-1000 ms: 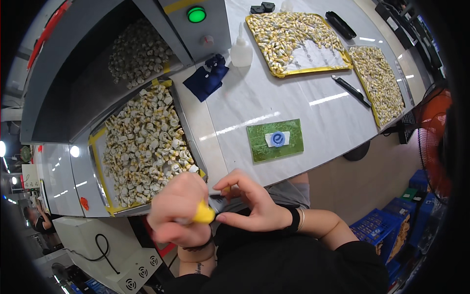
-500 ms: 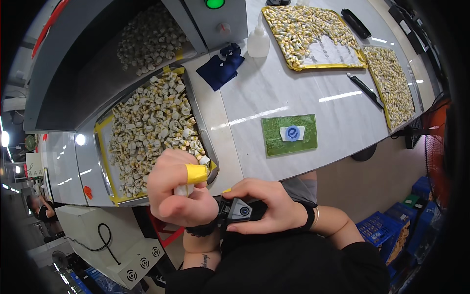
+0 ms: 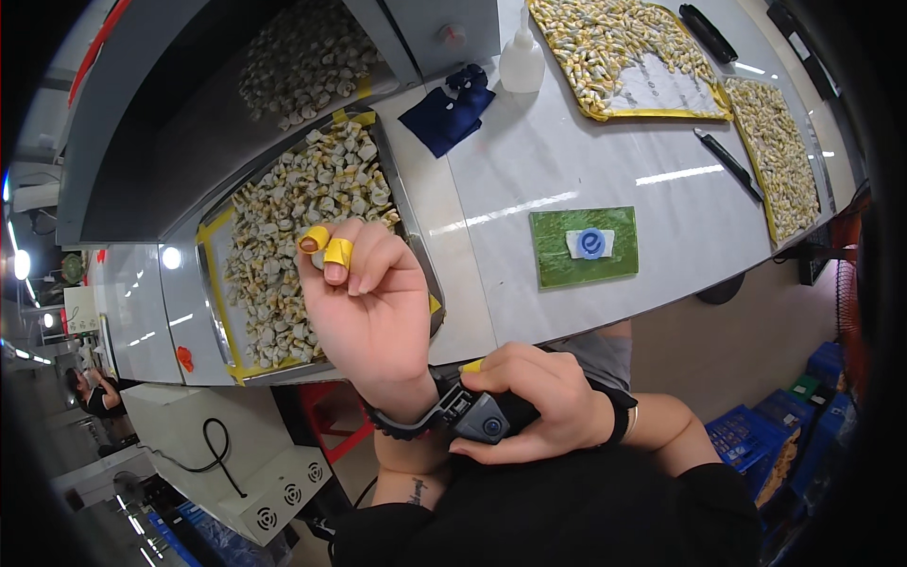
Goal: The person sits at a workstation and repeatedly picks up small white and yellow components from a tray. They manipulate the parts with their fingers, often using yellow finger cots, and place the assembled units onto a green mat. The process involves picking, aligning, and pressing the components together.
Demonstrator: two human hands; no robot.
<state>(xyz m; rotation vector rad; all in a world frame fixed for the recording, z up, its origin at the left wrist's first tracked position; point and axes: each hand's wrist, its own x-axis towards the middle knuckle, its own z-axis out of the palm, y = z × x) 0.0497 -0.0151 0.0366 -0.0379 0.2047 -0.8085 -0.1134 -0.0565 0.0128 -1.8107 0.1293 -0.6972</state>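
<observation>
We see the left hand (image 3: 364,302) raised with fingers loosely curled, holding nothing; yellow finger cots (image 3: 328,248) cap two fingertips. Round its wrist sits a black wrist strap (image 3: 411,419) with a small dark device (image 3: 482,419). The right hand (image 3: 534,402) closes over that device, fingers wrapped round it just below the left wrist. Behind the left hand lies a yellow-edged tray (image 3: 215,293) of small pale parts. To the right, on the grey table (image 3: 567,161), rests a green mat (image 3: 583,248).

Wrist device (image 3: 477,416) half hidden under right hand (image 3: 534,402).
</observation>
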